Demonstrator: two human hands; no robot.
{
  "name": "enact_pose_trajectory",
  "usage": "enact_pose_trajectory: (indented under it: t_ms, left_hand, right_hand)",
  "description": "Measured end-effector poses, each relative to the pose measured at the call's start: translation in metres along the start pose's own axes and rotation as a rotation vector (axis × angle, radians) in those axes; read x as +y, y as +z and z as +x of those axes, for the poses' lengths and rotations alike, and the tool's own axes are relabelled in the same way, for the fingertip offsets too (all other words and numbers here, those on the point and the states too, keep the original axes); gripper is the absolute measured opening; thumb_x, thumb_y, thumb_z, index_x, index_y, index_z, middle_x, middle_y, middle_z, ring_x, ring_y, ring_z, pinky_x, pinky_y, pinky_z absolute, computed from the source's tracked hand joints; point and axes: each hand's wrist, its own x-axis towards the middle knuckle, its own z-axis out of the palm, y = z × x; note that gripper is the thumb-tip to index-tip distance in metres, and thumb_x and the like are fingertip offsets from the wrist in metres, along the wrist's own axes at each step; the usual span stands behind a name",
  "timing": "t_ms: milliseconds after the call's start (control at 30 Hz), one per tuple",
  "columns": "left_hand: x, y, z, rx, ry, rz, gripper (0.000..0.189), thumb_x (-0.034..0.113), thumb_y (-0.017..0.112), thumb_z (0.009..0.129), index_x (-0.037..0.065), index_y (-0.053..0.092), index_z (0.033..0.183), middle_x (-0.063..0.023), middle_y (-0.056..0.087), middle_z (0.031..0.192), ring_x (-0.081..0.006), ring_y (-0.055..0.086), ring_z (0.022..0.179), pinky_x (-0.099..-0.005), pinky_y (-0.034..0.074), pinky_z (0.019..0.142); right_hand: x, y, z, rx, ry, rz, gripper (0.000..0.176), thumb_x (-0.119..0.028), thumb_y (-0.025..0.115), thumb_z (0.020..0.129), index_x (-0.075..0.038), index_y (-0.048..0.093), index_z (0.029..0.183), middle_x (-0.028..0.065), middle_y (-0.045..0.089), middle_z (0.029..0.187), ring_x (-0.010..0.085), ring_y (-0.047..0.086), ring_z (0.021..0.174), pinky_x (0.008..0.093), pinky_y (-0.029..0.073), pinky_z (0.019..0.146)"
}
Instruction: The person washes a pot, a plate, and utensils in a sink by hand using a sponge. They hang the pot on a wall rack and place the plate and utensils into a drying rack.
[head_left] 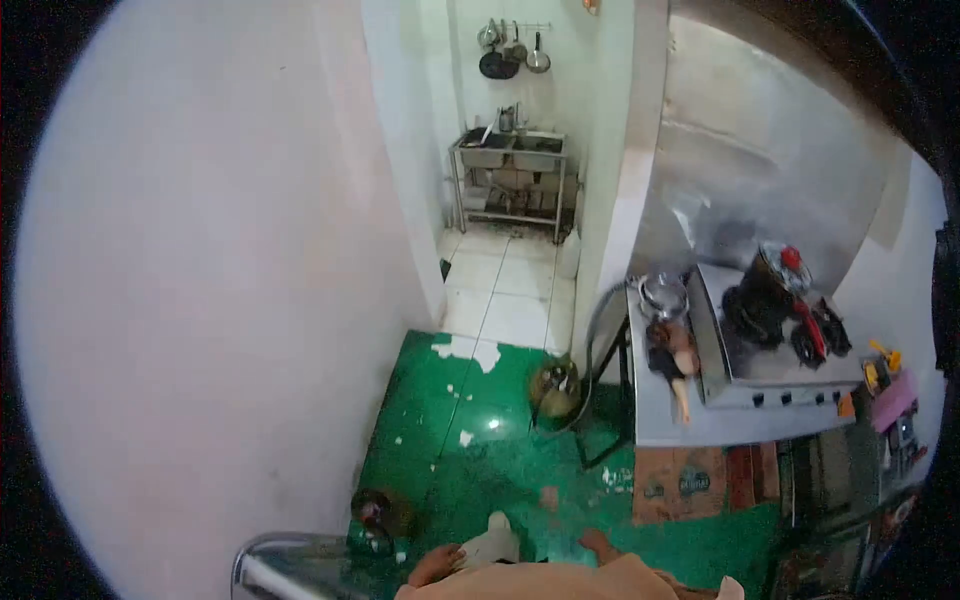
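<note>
My left hand [436, 567] hangs low beside the tan shirt [560, 582] at the bottom edge, its fingers too blurred to make out. In front of the shirt on the other side is my right hand [597, 544], fingers loosely stretched and nothing visible in them. One light trouser leg [490, 545] reaches forward between the hands. Both hands are over the green floor [440, 410], apart from the furniture. Nearest the left hand are a rounded dark object [372, 512] by the wall and a metal tube frame [290, 548].
A steel table [740, 428] at right carries a flat cooktop [790, 375] with dark pans and a red-lidded pot [790, 257]. A gas cylinder [557, 400] with a hose stands beside it. Cardboard [690, 487] lies underneath. Through the opening is a sink [510, 150] below hanging pans [538, 60].
</note>
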Motion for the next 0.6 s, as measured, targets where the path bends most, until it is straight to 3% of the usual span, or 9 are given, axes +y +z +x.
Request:
enact_pose_trajectory:
  t_ms: [67,133,200,300,400,533,600]
  left_hand:
    - [0.062,-0.049,0.031,0.079,0.171,0.632,0.056,0.046,0.047,0.082,0.003,0.048,0.118,-0.0172,0.052,0.114,-0.0324,0.049,0.107,-0.0376,0.038,0.089]
    - [0.143,-0.099,0.069,0.055,0.113,0.606,0.053,0.044,0.049,0.082,0.003,0.049,0.116,-0.0177,0.052,0.114,-0.0328,0.049,0.106,-0.0387,0.039,0.088]
    - [0.184,-0.146,0.13,0.14,0.305,0.533,0.05,0.042,0.049,0.082,0.003,0.051,0.112,-0.0178,0.054,0.111,-0.0331,0.051,0.102,-0.0393,0.04,0.086]
    - [0.287,-0.195,0.196,0.206,0.395,0.57,0.046,0.039,0.05,0.082,0.003,0.052,0.111,-0.0169,0.054,0.11,-0.0333,0.052,0.101,-0.0386,0.041,0.086]
    - [0.35,-0.231,0.289,0.294,0.529,0.597,0.044,0.036,0.05,0.083,0.003,0.052,0.112,-0.0167,0.054,0.111,-0.0333,0.052,0.101,-0.0378,0.041,0.086]
    - [0.362,-0.251,0.39,0.247,0.33,0.311,0.041,0.033,0.049,0.083,0.003,0.052,0.112,-0.0175,0.053,0.112,-0.0335,0.052,0.101,-0.0389,0.04,0.088]
    - [0.295,-0.265,0.457,0.334,0.278,0.543,0.04,0.032,0.043,0.085,0.003,0.053,0.111,-0.0177,0.053,0.112,-0.0336,0.051,0.103,-0.0405,0.038,0.09]
  right_hand:
    - [0.045,-0.061,-0.056,-0.294,0.21,0.01,0.04,-0.03,0.05,0.081,-0.007,0.052,0.113,0.0142,0.052,0.116,0.027,0.052,0.101,0.04,0.042,0.083]
    - [0.066,-0.112,-0.08,-0.371,0.453,0.156,0.038,-0.03,0.049,0.081,-0.006,0.053,0.111,0.0144,0.052,0.114,0.0272,0.053,0.1,0.0401,0.042,0.082]
    - [0.074,-0.155,-0.081,-0.389,0.615,0.261,0.037,-0.029,0.048,0.081,-0.006,0.053,0.109,0.0147,0.053,0.112,0.0274,0.053,0.099,0.0402,0.042,0.082]
    - [0.071,-0.197,-0.051,-0.409,0.72,0.343,0.034,-0.028,0.048,0.081,-0.005,0.055,0.106,0.015,0.054,0.11,0.0278,0.054,0.097,0.0403,0.043,0.081]
    - [0.069,-0.236,0.027,-0.434,0.732,0.397,0.032,-0.027,0.047,0.081,-0.005,0.056,0.103,0.0154,0.055,0.107,0.0282,0.054,0.096,0.0405,0.043,0.08]
    - [0.072,-0.297,0.181,-0.456,0.589,0.38,0.03,-0.026,0.046,0.082,-0.004,0.057,0.099,0.0159,0.057,0.104,0.0286,0.055,0.094,0.0406,0.044,0.079]
    - [0.088,-0.33,0.272,-0.436,0.447,0.308,0.03,-0.026,0.045,0.082,-0.004,0.058,0.097,0.0161,0.057,0.102,0.0289,0.056,0.093,0.0407,0.044,0.078]
